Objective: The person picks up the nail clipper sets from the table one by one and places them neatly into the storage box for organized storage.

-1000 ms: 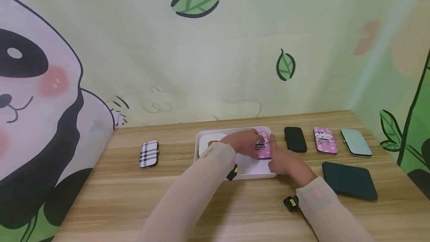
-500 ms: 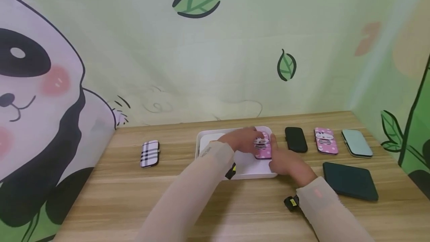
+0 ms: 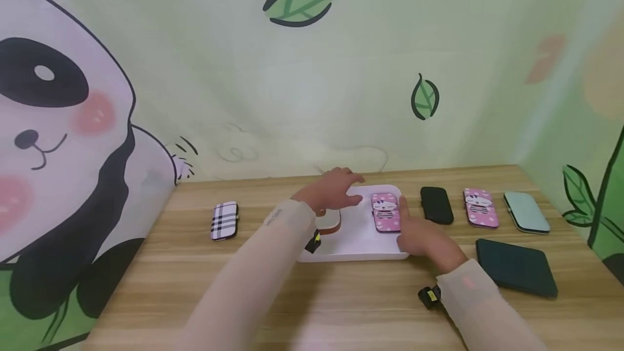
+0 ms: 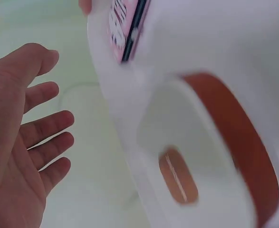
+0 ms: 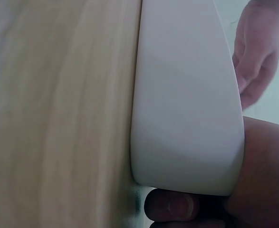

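Note:
A white tray (image 3: 358,251) lies on the table. Inside, at its right end, is a slim pink case (image 3: 386,214) with a cartoon cat and pale dots. My left hand (image 3: 331,189) hovers over the tray with fingers spread and nothing in them. Below it sits a rounded white case (image 4: 165,118) with a reddish-brown side and a tan oval on top, partly hidden by the hand in the head view. My right hand (image 3: 421,234) grips the tray's right end; the right wrist view shows fingers curled against the outer wall.
Right of the tray lie a black case (image 3: 436,206), another pink cat case (image 3: 480,208), a pale mint case (image 3: 526,212) and a large dark green flat case (image 3: 517,267). A plaid case (image 3: 225,221) lies to the left. A printed cloth (image 3: 312,96) hangs behind.
My left hand has let go of the pink case and moved left and up, leaving it in the tray. The right hand stays at the tray's end. The head view has shifted slightly left.

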A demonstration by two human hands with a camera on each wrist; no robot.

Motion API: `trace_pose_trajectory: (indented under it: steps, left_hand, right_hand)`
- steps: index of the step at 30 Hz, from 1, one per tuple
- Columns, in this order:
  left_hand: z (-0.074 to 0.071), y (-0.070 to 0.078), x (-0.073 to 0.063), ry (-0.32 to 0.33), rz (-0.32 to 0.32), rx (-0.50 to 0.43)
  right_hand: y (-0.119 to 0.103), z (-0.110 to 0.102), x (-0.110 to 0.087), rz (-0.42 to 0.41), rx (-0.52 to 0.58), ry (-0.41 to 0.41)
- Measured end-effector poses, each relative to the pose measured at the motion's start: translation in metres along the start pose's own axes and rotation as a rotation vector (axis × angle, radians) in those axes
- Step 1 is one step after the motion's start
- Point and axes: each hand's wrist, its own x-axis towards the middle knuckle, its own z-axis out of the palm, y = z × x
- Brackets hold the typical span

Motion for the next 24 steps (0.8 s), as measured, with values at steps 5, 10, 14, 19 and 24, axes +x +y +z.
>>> trace_pose_trajectory:
  steps: [5,10,14,19,24]
  left_hand:
    - [-0.006,-0.024,-0.016,0.011,-0.033,-0.041]
    - [-0.010,-0.051,-0.037,0.051,-0.023,-0.131]
    - [-0.008,-0.077,-0.051,0.105,-0.048,-0.179]
    - [0.006,-0.117,-0.068,0.139,-0.141,-0.168]
    - [0.018,-0.149,-0.084,0.120,-0.220,-0.116]
  right_hand:
    - [0.002,0.001,0.000,-0.010,-0.001,0.006]
    - [0.002,0.002,0.001,-0.017,-0.003,0.013]
    - [0.001,0.003,0.000,-0.020,0.005,0.011]
    - [-0.002,0.002,-0.001,-0.023,0.007,0.012]
    - [-0.002,0.000,-0.004,-0.023,0.006,0.011]
